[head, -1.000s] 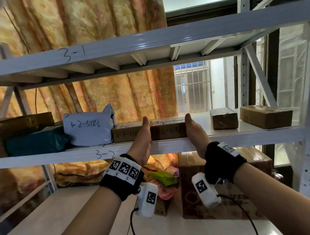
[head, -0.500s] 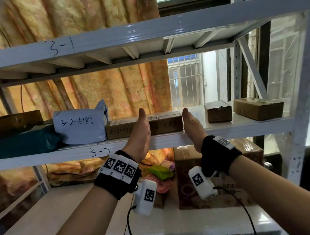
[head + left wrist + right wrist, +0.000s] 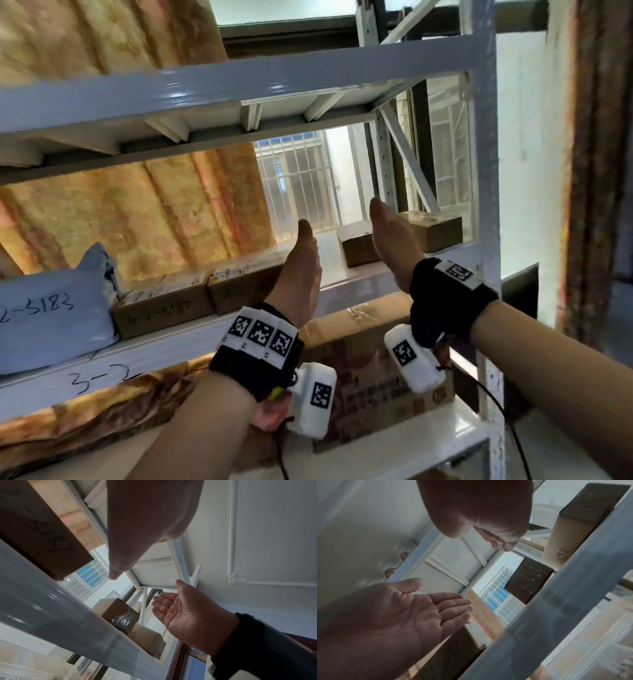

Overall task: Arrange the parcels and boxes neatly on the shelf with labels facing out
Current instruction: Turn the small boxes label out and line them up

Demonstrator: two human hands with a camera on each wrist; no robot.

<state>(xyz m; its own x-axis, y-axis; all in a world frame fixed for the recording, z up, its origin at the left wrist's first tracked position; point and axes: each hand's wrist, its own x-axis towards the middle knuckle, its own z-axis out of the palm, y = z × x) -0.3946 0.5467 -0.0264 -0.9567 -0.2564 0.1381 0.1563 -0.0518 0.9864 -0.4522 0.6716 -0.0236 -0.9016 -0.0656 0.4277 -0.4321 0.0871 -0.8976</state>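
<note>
On the shelf marked 3-2 (image 3: 164, 356) lie two flat brown boxes (image 3: 161, 308) (image 3: 246, 287) end to end, handwritten numbers facing out. A grey-blue bag parcel (image 3: 51, 318) marked 5183 sits at their left. Further right stand a small brown box (image 3: 356, 248) and another brown box (image 3: 436, 229). My left hand (image 3: 301, 263) is open, fingers straight, by the right end of the flat boxes (image 3: 39, 530). My right hand (image 3: 390, 240) is open too, palm facing left, in front of the small box (image 3: 529, 582). Neither hand holds anything.
The upper shelf beam (image 3: 239, 82) runs close above the hands. The rack's white upright (image 3: 483, 205) stands just right of the boxes. A large printed carton (image 3: 376, 370) sits on the shelf below. An orange patterned curtain (image 3: 137, 219) hangs behind.
Both hands have come off the ends of the flat box and shifted right along the shelf. The right hand now stands by the small brown box. The view has swung right.
</note>
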